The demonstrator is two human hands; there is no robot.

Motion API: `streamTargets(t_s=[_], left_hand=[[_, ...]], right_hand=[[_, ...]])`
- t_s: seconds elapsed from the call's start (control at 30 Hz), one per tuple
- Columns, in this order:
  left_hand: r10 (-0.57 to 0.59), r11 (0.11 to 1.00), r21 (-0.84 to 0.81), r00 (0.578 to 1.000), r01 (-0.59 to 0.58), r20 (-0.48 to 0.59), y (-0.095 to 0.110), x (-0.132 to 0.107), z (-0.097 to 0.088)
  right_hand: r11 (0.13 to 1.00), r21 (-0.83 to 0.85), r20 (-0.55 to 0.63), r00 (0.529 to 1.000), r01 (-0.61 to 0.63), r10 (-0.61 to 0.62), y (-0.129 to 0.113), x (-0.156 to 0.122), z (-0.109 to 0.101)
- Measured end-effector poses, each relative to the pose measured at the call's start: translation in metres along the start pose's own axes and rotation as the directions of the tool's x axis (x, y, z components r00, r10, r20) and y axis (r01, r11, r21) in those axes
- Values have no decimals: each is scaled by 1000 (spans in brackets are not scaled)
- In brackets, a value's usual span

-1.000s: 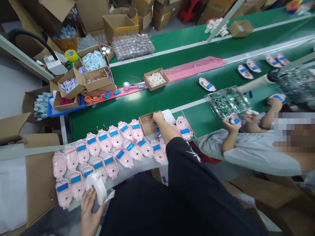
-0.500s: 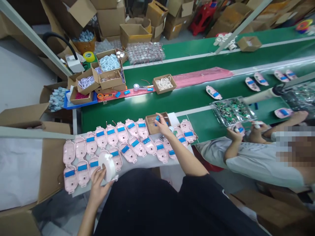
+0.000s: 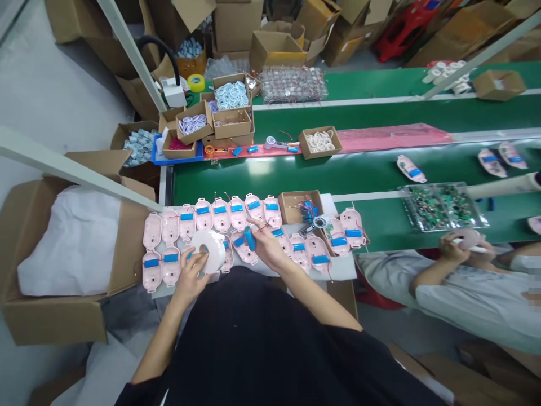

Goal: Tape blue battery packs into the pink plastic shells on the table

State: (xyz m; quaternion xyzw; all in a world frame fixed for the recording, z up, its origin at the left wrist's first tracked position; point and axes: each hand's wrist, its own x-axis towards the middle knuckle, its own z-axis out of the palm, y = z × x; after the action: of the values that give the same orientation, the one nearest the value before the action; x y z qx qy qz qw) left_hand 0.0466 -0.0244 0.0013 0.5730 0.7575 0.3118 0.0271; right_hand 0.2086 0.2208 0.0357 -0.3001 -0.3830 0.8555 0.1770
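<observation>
My left hand (image 3: 192,276) is closed around a white roll of tape (image 3: 216,249), thumb and fingers gripping its near side above the shells. Between the fingers of my right hand (image 3: 270,249) is a blue battery (image 3: 249,239), tilted nearly upright over the rows. Beneath both hands lie two rows of pink plastic shells (image 3: 153,232), most with a blue battery across them. The tape roll and my hands hide some of the lower row. Just beyond my right hand, a small cardboard box (image 3: 288,213) contains several blue batteries with thin wires.
A handheld fan part (image 3: 320,222) lies beside the battery box. Across the green belt (image 3: 236,181) stand a box of white rings (image 3: 320,142) and stacked parts boxes (image 3: 232,121). A co-worker's hands (image 3: 456,248) are at right, near a tray of circuit boards (image 3: 439,204). A large carton (image 3: 54,327) stands left.
My right hand has come out of the battery box with a blue battery and moved back over the shells. The tape roll stays in my left hand. The view has shifted left.
</observation>
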Motion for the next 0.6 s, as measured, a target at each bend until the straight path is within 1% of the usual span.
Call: streamTargets(t_s=[0.13, 0.2, 0.3, 0.37, 0.4, 0.47, 0.53, 0.57, 0.6], left_hand=[[-1, 1000, 21, 1000, 2, -8, -4, -4, -6], [3, 999, 40, 1000, -3, -14, -5, -4, -10], [28, 997, 78, 1000, -27, -14, -4, -4, -16], [40, 994, 100, 999, -39, -5, -2, -3, -21], [45, 993, 108, 999, -45, 1, -1, -3, -23], [52, 991, 124, 998, -54, 18, 1, -4, -27], [56, 988, 142, 998, -61, 41, 3, -5, -30], [55, 987, 151, 997, -63, 53, 4, -5, -32], [55, 985, 159, 996, -64, 65, 6, -5, -33]], right_hand=[[994, -56, -65, 993, 96, -99, 17, -3, 18], [986, -103, -39, 990, 129, -133, 20, -6, 26], [942, -261, 43, 977, 212, -208, 18, -11, 34], [871, -399, 83, 957, 288, -278, 14, -12, 37], [820, -471, 112, 944, 327, -312, 11, -13, 37], [691, -599, 206, 911, 406, -357, 5, -12, 35], [570, -670, 318, 878, 475, -358, -3, -10, 33], [536, -683, 362, 867, 497, -342, -6, -9, 33], [523, -687, 390, 863, 504, -321, -10, -8, 32]])
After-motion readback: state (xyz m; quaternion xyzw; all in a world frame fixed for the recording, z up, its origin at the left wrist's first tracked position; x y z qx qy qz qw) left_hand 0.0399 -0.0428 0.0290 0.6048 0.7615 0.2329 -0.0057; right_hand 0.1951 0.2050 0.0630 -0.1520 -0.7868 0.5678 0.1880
